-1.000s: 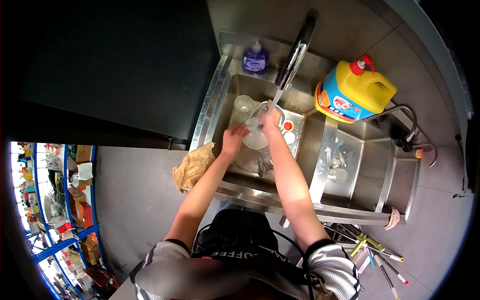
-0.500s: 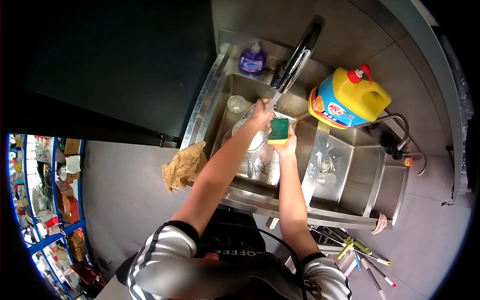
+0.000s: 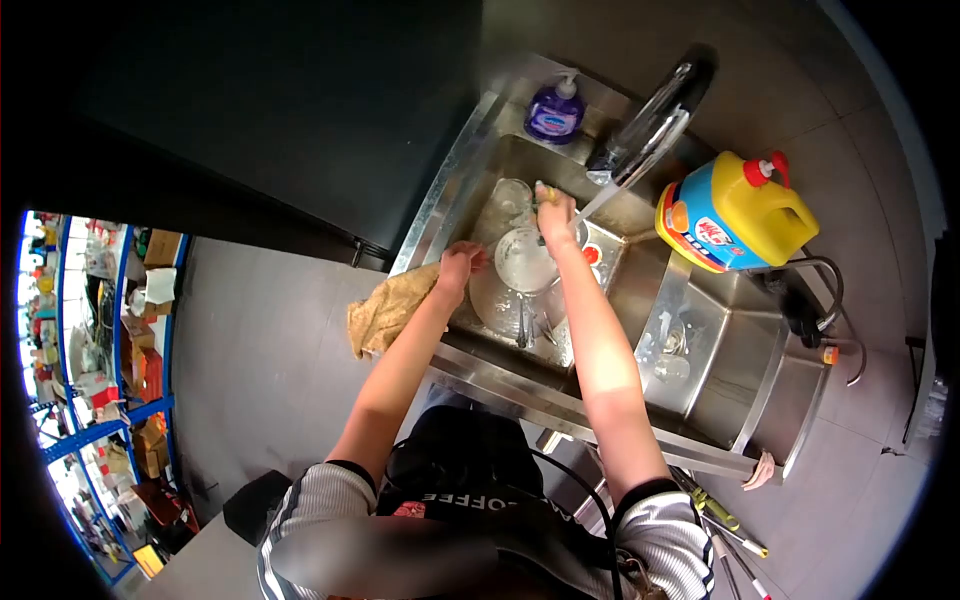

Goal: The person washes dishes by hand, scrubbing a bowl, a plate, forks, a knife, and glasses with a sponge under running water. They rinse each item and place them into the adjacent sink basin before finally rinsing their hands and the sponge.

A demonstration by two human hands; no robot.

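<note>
Over the left basin, my right hand (image 3: 556, 218) is closed around a sponge (image 3: 550, 194); only a bit of its yellow side peeks out by the fingers. Just below that hand lies a round whitish bowl (image 3: 522, 262) with suds. My left hand (image 3: 462, 266) hovers at the basin's left side, fingers loosely apart and seemingly holding nothing, close to a brown cloth (image 3: 395, 308) draped over the edge. A clear glass (image 3: 513, 196) stands in the basin's back left corner. Cutlery (image 3: 524, 325) lies in front of the bowl. Water runs from the faucet (image 3: 650, 125) beside my right hand.
Behind the basin stands a purple soap bottle (image 3: 555, 110). A large yellow detergent jug (image 3: 740, 212) sits on the right. The right basin (image 3: 715, 345) holds clear glassware (image 3: 672, 362). Several mop handles (image 3: 728, 520) lean below the sink's front edge.
My left hand has left the water stream and moved left, towards the cloth. My right hand has moved up and left over the dishes, its sponge now mostly hidden. The view has shifted.
</note>
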